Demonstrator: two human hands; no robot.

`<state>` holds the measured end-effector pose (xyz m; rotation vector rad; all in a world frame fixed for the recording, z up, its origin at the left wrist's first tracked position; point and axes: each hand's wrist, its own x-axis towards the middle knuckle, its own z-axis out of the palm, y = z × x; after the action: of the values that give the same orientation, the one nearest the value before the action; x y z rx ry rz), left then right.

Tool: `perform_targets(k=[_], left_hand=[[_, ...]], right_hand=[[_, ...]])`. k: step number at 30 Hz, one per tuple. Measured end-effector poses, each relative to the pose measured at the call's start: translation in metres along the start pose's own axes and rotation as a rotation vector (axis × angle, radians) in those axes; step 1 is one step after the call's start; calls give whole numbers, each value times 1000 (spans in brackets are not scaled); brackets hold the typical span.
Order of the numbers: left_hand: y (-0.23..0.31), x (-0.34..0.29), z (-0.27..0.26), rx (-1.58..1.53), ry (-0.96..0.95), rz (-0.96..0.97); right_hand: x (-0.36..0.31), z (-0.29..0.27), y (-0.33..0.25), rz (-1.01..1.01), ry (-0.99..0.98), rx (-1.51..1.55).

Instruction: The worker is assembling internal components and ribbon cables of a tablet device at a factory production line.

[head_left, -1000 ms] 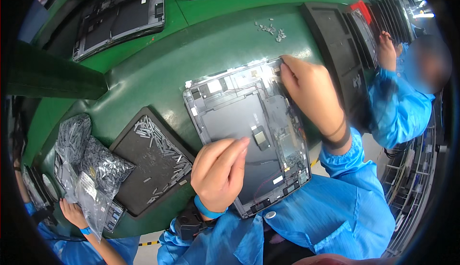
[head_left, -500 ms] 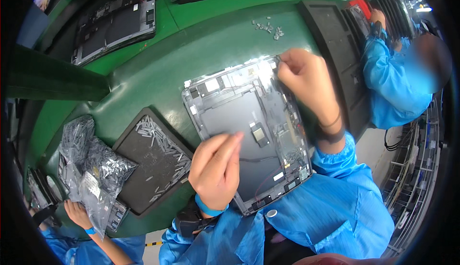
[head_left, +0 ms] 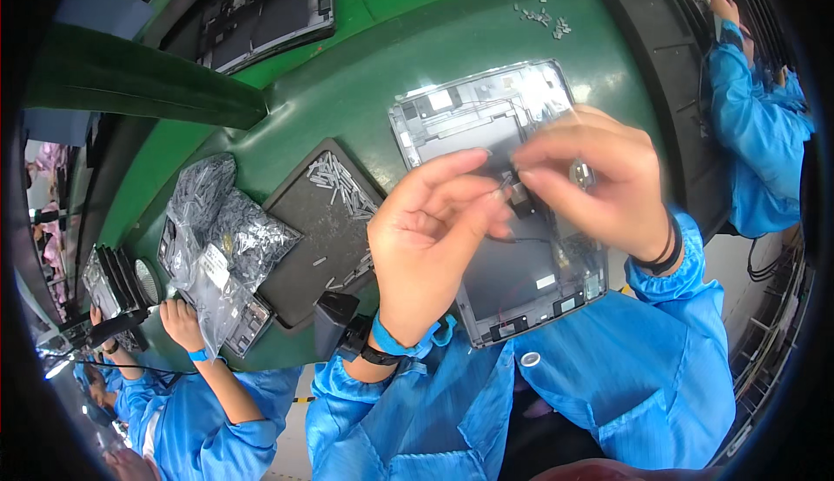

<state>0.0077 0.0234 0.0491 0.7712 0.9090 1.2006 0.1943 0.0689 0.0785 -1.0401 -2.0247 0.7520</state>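
An opened tablet or laptop housing (head_left: 512, 283), with a dark inner plate and silver rim, lies in front of me. Over its middle my two hands come close together. My left hand (head_left: 430, 233) pinches a small grey strip (head_left: 506, 180) near its thumb tip, the other fingers curled loosely. From the right, my right hand (head_left: 604, 181) brings thumb and index finger together right beside that strip. Whatever lies between those right fingertips is too small to make out. Part of the housing's right side is hidden under my right hand.
Left of the housing, a black foam tray (head_left: 300, 251) holds many grey strips. Clear plastic bags (head_left: 230, 229) of similar pieces sit beyond it. Small grey bits (head_left: 547, 19) lie on the green table (head_left: 347, 77). Co-workers' hands (head_left: 182, 325) work at both sides.
My right hand has left the housing's far right corner and come in toward its middle. My left hand has risen to meet it, fingers less bunched. The whole view has shifted.
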Motion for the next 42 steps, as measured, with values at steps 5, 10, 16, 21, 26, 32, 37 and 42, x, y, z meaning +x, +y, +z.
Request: perform_targets(k=[5,10,16,21,26,32,37,42], left_hand=[[3,6,17,14,-9,30],[17,25,34,49,-51,93],[23,93,16,892,-120,428],[-2,123,13,1108,-152,523],[-8,129,15,1078,-192,442],[-10,130,15,1122,-267,588],[-17,131,13,1168,-285,746],[-17,131,13,1257,-308,813]], right_hand=[[-6,0,8,87,23,255],[-2,-11,14,124,272,675],[17,-58,57,156,143,262],[19,-43,70,42,87,-196],[30,-40,78,-217,-3,-419],[40,-35,80,-311,-52,-593],[46,-33,81,-262,-53,-611],[48,-40,99,-147,-195,-341]])
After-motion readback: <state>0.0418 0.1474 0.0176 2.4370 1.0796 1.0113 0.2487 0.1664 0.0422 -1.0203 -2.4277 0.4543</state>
